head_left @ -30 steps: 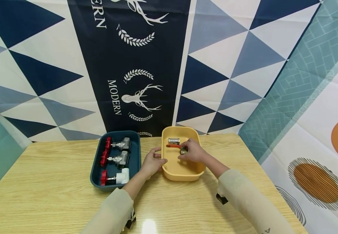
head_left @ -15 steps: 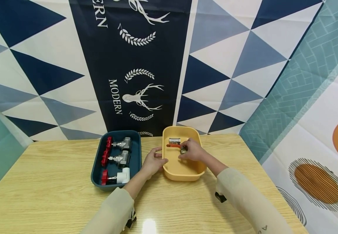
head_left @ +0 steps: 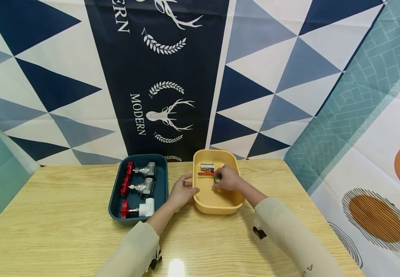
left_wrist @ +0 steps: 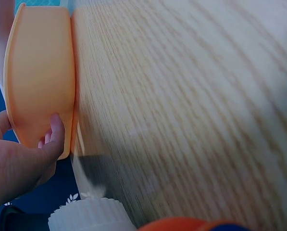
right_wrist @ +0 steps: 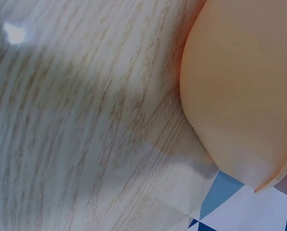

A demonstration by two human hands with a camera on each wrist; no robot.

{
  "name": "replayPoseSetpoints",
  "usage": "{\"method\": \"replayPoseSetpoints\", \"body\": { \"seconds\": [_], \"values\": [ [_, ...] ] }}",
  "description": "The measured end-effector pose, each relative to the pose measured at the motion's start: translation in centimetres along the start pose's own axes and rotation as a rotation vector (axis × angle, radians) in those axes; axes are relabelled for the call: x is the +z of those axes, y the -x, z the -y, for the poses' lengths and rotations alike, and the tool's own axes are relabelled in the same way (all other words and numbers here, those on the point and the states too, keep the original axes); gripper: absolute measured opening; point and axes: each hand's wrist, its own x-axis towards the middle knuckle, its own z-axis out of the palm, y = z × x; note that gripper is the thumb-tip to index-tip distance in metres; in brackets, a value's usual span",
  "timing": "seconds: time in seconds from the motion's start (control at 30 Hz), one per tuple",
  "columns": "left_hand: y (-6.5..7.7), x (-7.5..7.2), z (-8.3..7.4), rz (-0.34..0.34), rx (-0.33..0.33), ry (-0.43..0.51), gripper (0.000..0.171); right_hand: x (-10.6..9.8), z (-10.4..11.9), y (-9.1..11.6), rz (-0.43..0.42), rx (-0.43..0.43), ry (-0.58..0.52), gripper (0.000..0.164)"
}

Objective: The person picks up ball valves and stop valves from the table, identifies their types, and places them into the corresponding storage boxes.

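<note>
A yellow plastic bin (head_left: 213, 200) stands on the wooden table. My left hand (head_left: 180, 193) grips its left rim, thumb over the edge and fingers against the outer wall; the left wrist view shows this hand (left_wrist: 18, 163) at the bin's side (left_wrist: 42, 62). Inside the bin, my right hand (head_left: 230, 179) pinches a brass ball valve with a red lever handle (head_left: 205, 174). Behind that handle lies another metal valve (head_left: 207, 167). Only the bin's outer wall (right_wrist: 239, 82) fills the right wrist view, which hides the fingers.
To the left stands a dark blue bin (head_left: 162, 181). It holds two metal valves (head_left: 145, 187) with red handwheels and a white elbow valve (head_left: 146, 207) with a red handle. A patterned cloth wall (head_left: 172, 69) rises behind the table (head_left: 64, 215).
Both hands keep their places at the yellow bin. The whole scene shifts slightly right in the head view, and the red lever sits marginally lower relative to the valve behind it.
</note>
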Motion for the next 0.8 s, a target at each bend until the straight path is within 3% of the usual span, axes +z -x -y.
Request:
{"method": "replayPoseSetpoints", "body": {
  "seconds": [0.8],
  "values": [
    [-0.01, -0.02, -0.05, 0.003, -0.008, 0.015, 0.057, 0.39, -0.25, -0.53, 0.016, 0.048, 0.033, 0.046]
  ]
}}
